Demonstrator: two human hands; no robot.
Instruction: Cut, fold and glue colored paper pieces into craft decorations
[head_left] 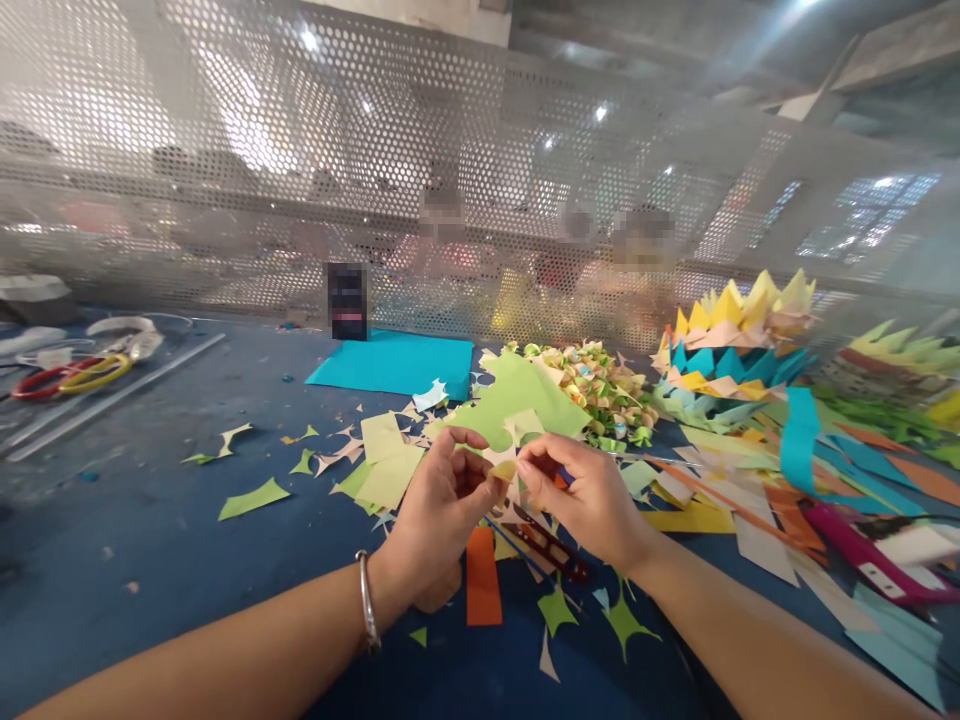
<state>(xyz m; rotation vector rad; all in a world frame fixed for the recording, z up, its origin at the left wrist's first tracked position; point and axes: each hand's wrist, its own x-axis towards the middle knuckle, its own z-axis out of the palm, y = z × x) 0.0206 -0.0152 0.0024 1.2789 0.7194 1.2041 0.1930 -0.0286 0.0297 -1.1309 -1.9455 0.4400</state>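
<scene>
My left hand (454, 490), a silver bangle on its wrist, pinches a small yellow paper piece (504, 470) between thumb and fingers. Close on its right is my right hand (581, 490), thumb and forefinger closed at the paper's edge; what lies between those fingertips is too small to make out. A dark blue bit (564, 477) shows by the right palm, its kind hidden. Beneath the hands are a dark red slotted tool (551, 545), an orange paper strip (484, 578) and green paper scraps (556, 608). A light green sheet (517, 395) lies just beyond.
A pile of curled paper bits (600, 390) and stacked pointed paper pieces (739, 350) stand behind on the right. Paper strips and a magenta tool (874, 555) lie at right. Scissors (94, 375) and a clear ruler (120, 395) are left. A perforated panel (337, 170) borders the back.
</scene>
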